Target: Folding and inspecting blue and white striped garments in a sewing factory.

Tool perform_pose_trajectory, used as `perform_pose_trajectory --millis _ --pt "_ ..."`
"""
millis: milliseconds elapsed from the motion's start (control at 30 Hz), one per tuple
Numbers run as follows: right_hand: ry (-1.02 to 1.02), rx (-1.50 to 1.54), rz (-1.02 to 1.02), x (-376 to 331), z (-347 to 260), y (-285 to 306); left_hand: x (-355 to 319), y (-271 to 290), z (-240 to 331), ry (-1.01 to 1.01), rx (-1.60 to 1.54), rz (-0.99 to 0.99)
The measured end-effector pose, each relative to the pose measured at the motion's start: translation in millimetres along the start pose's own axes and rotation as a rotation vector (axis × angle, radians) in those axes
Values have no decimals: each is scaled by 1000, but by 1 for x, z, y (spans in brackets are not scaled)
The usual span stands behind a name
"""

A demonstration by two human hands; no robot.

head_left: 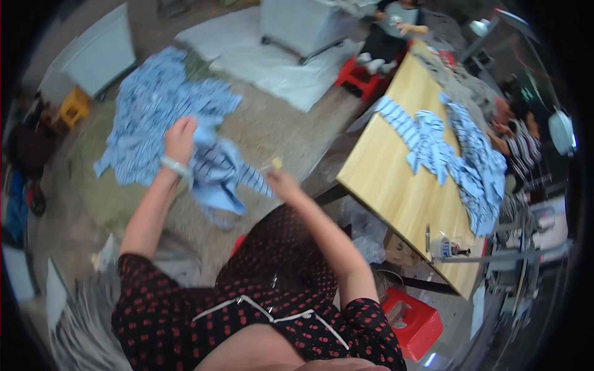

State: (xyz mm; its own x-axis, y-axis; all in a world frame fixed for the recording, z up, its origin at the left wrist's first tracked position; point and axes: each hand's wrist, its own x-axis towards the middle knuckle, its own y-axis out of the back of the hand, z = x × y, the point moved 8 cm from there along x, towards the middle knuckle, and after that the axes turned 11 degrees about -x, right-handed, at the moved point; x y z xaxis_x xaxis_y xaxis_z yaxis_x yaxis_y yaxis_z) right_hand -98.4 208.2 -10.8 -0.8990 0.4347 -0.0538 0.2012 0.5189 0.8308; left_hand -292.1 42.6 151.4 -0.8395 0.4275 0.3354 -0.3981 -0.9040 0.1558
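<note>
My left hand (179, 141) is closed on a light blue garment with dark stripes (215, 170), which hangs down from it over the floor. My right hand (284, 185) is closed too, and a small yellow thing (276, 163) sticks out of its fingers, too blurred to name. A narrow striped end of the garment reaches as far as this hand; whether the fingers also grip it, I cannot tell. Just beyond my left hand, a large heap of blue striped garments (148, 111) lies on a greenish cloth (93, 185) on the floor.
On my right stands a wooden table (377, 167) bearing more striped garments (476, 164), a bottle (442, 247) and a pen-like tool (427, 238). Red stools (427, 331) stand beside it. A wheeled white bin (300, 28) is ahead. Other people sit beyond the table.
</note>
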Motion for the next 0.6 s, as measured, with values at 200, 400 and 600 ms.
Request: perform_pose_trajectory --millis 200,400,600 --pt "-165 1137 -196 2 -107 58 -81 -66 11 -135 -268 -81" --pt "-235 1217 -357 6 -104 32 -119 -74 23 -238 -149 -91" --pt "-311 794 -129 15 -72 22 -110 -63 -35 75 -283 24"
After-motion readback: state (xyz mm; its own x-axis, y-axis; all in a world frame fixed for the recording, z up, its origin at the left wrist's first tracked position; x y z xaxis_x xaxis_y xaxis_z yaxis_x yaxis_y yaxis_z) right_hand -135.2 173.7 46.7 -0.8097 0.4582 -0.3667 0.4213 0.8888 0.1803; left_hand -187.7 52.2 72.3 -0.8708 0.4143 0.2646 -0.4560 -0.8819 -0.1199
